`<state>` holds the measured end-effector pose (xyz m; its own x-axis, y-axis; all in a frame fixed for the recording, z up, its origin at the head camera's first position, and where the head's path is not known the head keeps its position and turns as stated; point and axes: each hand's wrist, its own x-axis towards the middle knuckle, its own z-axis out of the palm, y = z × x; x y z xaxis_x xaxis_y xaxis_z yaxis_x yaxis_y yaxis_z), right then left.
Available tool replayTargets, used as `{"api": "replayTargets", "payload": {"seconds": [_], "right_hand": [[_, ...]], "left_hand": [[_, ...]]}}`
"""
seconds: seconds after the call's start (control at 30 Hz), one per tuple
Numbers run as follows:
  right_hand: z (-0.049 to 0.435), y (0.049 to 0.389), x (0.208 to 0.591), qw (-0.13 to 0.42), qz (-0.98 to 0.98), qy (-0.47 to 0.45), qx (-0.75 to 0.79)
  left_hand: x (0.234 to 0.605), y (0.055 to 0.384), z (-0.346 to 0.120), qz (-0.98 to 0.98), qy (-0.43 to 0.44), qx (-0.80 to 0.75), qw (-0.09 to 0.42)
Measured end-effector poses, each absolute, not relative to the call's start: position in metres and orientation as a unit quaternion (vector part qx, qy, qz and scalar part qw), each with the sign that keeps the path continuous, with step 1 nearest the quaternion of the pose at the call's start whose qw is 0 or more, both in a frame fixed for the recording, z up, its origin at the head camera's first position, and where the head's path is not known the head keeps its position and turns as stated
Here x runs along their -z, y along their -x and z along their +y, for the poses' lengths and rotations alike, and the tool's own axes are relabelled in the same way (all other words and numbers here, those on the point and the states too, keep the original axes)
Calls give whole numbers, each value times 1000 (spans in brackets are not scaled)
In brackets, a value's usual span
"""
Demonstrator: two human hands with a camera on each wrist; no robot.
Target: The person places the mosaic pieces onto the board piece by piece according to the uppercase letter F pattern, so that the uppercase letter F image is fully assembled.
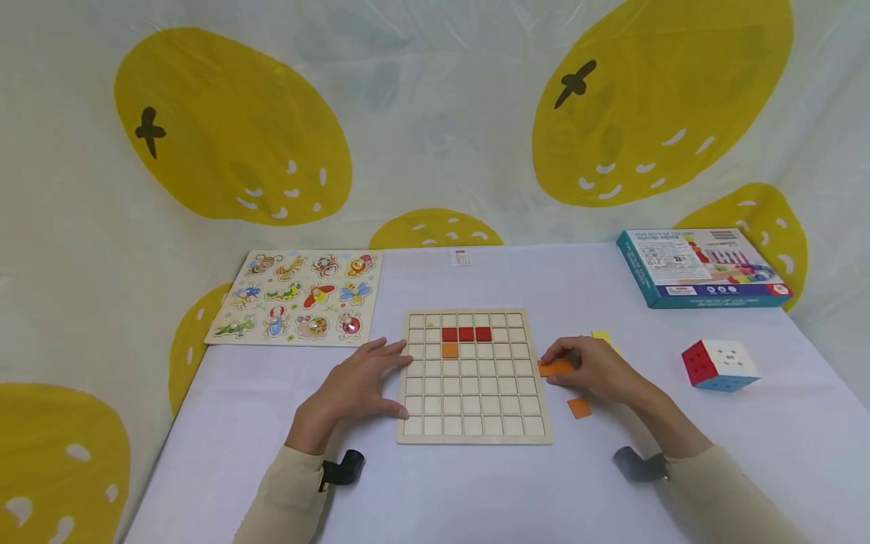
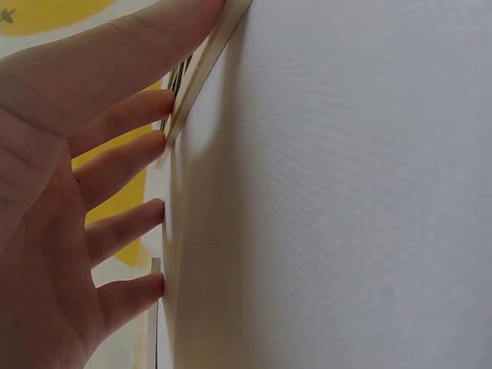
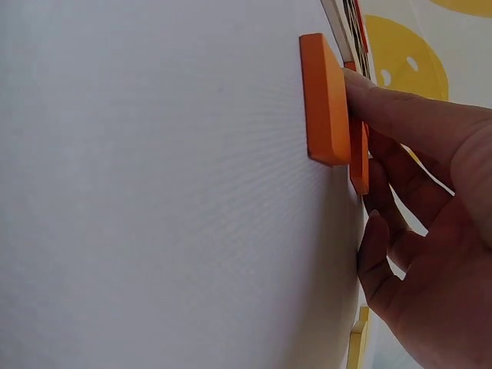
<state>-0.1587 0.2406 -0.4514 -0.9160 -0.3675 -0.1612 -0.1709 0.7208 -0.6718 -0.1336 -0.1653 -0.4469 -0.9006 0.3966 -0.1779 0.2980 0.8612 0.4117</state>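
A square wooden grid board (image 1: 474,440) lies flat on the white table, holding three red tiles (image 1: 465,334) in a row and one orange tile (image 1: 450,350) below the leftmost. My left hand (image 1: 356,381) touches the board's left edge with fingers and thumb spread, also seen in the left wrist view. Just off the right edge, my right hand (image 1: 594,366) pinches orange tiles (image 1: 556,368) between thumb and fingers; how many is partly hidden. A loose orange tile (image 1: 580,408) lies nearer to me, in front of that thumb in the right wrist view.
Yellow pieces (image 1: 601,335) lie partly hidden behind my right hand. A wooden insect puzzle (image 1: 294,298) is at the back left. On the right are a puzzle cube (image 1: 720,364) and a teal-edged toy box (image 1: 707,268). A small printed card (image 1: 460,258) lies at the back.
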Motion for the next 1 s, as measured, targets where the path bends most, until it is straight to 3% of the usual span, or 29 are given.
{"api": "replayTargets", "payload": {"seconds": [0.67, 1.0], "right_hand": [[237, 167, 420, 115, 906, 134, 385], [227, 170, 425, 92, 905, 134, 392]], "left_hand": [[445, 132, -165, 956, -181, -193, 129], [445, 132, -165, 955, -178, -194, 135]]}}
